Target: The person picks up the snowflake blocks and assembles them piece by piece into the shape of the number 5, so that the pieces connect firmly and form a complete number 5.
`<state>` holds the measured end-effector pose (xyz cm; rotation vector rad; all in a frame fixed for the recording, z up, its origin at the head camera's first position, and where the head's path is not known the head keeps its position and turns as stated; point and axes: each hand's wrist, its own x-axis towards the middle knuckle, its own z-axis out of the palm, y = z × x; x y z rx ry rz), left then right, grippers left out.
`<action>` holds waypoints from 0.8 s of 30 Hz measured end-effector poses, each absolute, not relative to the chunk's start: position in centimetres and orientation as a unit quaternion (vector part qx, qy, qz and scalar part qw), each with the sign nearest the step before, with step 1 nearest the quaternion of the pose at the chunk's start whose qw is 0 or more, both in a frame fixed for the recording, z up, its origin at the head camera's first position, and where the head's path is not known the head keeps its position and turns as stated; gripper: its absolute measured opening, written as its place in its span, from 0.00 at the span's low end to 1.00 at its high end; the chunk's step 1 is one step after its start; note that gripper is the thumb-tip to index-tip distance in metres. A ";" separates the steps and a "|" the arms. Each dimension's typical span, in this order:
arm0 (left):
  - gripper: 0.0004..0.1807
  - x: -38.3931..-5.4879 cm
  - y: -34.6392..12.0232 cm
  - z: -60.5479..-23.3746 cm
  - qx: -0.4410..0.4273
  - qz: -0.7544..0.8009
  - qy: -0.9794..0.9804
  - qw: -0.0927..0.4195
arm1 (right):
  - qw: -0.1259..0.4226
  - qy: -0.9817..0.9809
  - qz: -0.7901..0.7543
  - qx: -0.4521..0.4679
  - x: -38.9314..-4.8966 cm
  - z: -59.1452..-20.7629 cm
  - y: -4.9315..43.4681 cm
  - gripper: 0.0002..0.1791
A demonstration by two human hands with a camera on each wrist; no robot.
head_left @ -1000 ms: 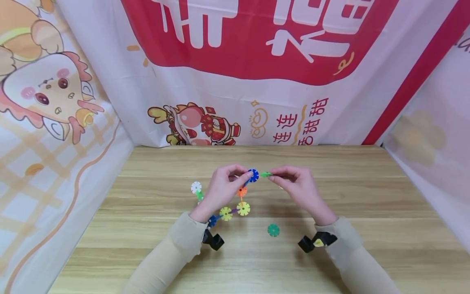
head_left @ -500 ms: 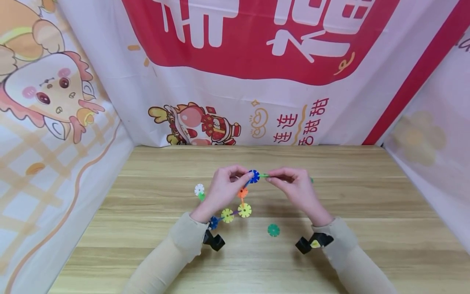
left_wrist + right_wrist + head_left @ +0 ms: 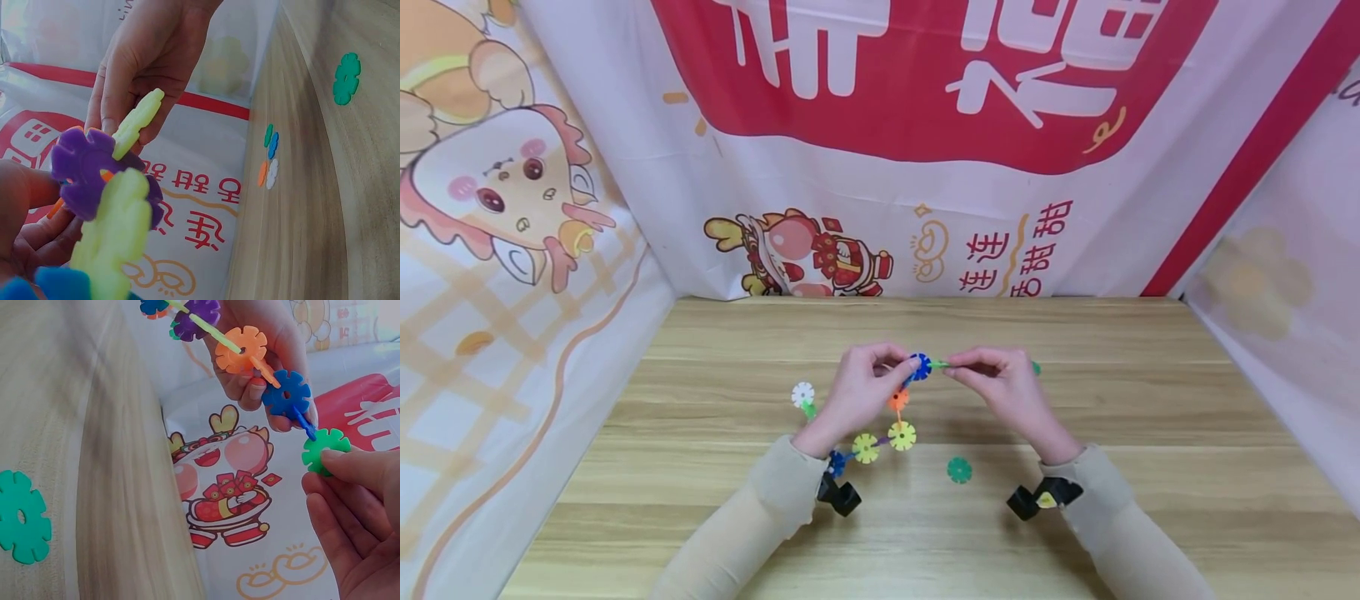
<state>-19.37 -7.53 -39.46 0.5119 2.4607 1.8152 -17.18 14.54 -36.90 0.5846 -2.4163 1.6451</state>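
My left hand [image 3: 861, 387] pinches a dark blue slotted disc [image 3: 921, 367] at the end of a chain of interlocking plastic flower discs. Between its thumb and fingers, my right hand [image 3: 1000, 379] holds a light green disc [image 3: 319, 441], whose edge meets the blue one. Down the chain hang a blue disc [image 3: 286, 394], an orange disc [image 3: 233, 345], yellow discs [image 3: 902, 436] and a purple disc [image 3: 78, 169]. The chain's far end carries a white disc [image 3: 802, 393]; my left wrist and forearm hide some of its middle.
A loose green disc [image 3: 959, 470] lies on the wooden table [image 3: 1120, 533] in front of my hands. Behind the right hand several small discs, among them a blue disc [image 3: 273, 145], lie grouped. A printed cloth [image 3: 820, 183] rises at the table's back edge.
The right hand has shifted slightly left, bringing the light green disc up against the blue disc. Both hands and the chain sit a little lower in the head view.
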 end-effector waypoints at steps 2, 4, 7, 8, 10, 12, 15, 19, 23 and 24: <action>0.07 -19.4 -7.6 -39.5 0.166 0.584 0.794 0.022 | 0.078 -0.807 0.551 0.196 -17.3 -37.1 14.5 0.04; 0.07 -19.4 -7.6 -39.5 0.166 0.585 0.794 0.025 | 0.077 -0.808 0.551 0.195 -17.3 -37.2 14.5 0.04; 0.07 -19.4 -7.6 -39.5 0.162 0.584 0.794 0.031 | 0.079 -0.807 0.552 0.193 -17.3 -37.2 14.5 0.04; 0.08 -19.4 -7.7 -39.5 0.160 0.584 0.795 0.034 | 0.080 -0.807 0.553 0.192 -17.3 -37.2 14.5 0.04; 0.08 -19.4 -7.7 -39.4 0.159 0.584 0.795 0.039 | 0.081 -0.804 0.557 0.192 -17.2 -37.2 14.5 0.04; 0.08 -19.4 -7.7 -39.4 0.158 0.583 0.796 0.041 | 0.082 -0.801 0.560 0.196 -17.2 -37.3 14.6 0.04; 0.08 -19.4 -7.8 -39.4 0.167 0.582 0.795 0.040 | 0.080 -0.797 0.564 0.202 -17.3 -37.4 14.6 0.04; 0.09 -19.4 -7.8 -39.6 0.183 0.580 0.793 0.034 | 0.074 -0.800 0.559 0.205 -17.3 -37.4 14.5 0.04; 0.10 -19.4 -7.9 -39.6 0.188 0.582 0.790 0.036 | 0.073 -0.800 0.558 0.209 -18.1 -38.6 14.9 0.05; 0.10 -19.4 -7.9 -39.6 0.188 0.583 0.790 0.038 | 0.073 -0.797 0.561 0.210 -18.4 -39.0 15.1 0.04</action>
